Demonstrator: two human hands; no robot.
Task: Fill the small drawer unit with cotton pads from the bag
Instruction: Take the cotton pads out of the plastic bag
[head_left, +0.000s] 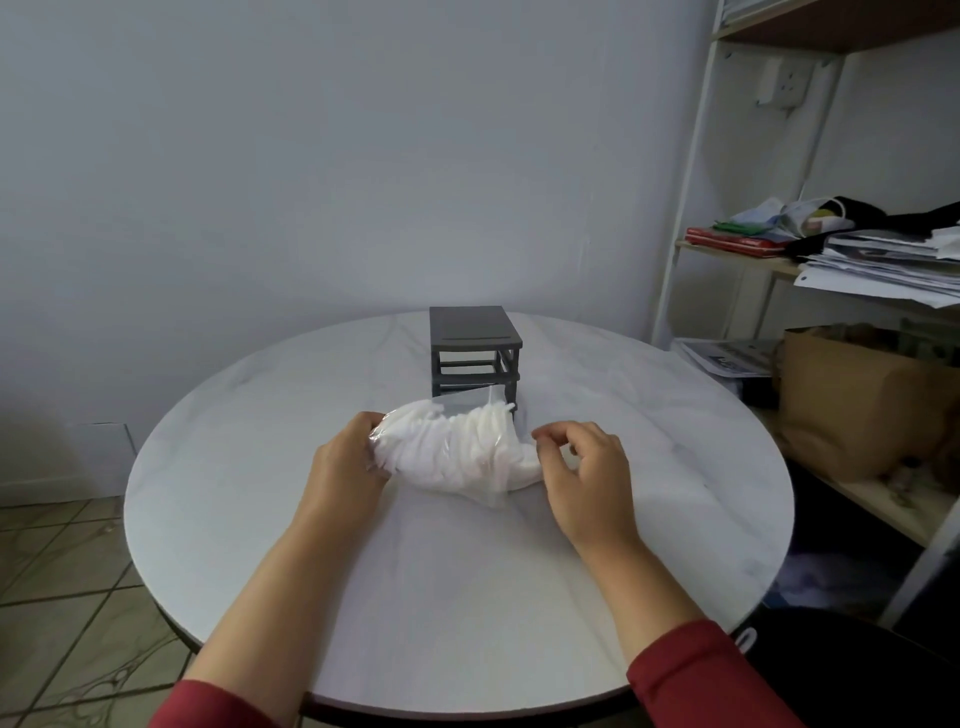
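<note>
A clear plastic bag of white cotton pads (457, 451) lies on the round white table (260, 441), just in front of the small dark grey drawer unit (474, 349). My left hand (347, 462) grips the bag's left end. At the bag's right end my right hand (584, 470) has curled fingers pinching the plastic edge. The unit's upper slot looks empty, like an open frame. The bag's raised plastic flap hides the lower front of the unit.
A white metal shelf (691, 208) stands to the right, holding stacked papers (883, 260) and a brown paper bag (857, 400). The wall is close behind the table. Tiled floor (62, 561) shows at the lower left.
</note>
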